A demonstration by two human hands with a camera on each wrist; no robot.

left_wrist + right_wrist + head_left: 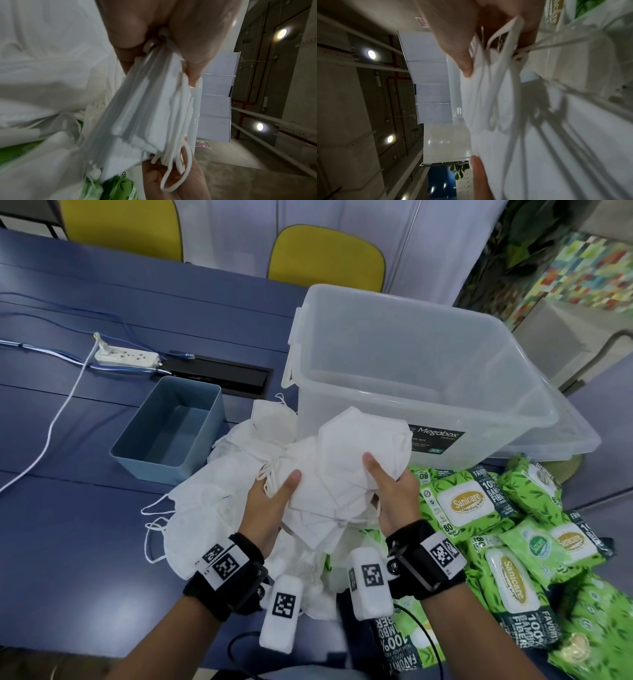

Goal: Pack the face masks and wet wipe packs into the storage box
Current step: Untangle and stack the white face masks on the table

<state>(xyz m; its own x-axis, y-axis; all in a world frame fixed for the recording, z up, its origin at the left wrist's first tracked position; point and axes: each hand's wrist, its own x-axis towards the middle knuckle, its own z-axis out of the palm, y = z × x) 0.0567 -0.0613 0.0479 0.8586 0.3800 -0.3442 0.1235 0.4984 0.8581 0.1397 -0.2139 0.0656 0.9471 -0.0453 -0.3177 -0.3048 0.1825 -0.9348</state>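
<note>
Both hands hold one thick stack of white folded face masks [346, 470] above the table, just in front of the clear storage box [534, 392]. My left hand [270, 501] grips the stack's left end, thumb on top; in the left wrist view the mask stack [145, 115] is pinched between thumb and fingers. My right hand [394, 494] grips the right end; the right wrist view shows the masks [488, 97] under its thumb, ear loops trailing. More loose masks [205, 508] lie piled beneath. Green wet wipe packs [472, 505] lie heaped at the right.
A small blue bin [144, 453] stands left of the storage box. A white power strip [126, 357] with cables and a black cable hatch [219, 374] sit further back on the blue table [68, 525]. Two yellow chairs [325, 258] stand behind it.
</note>
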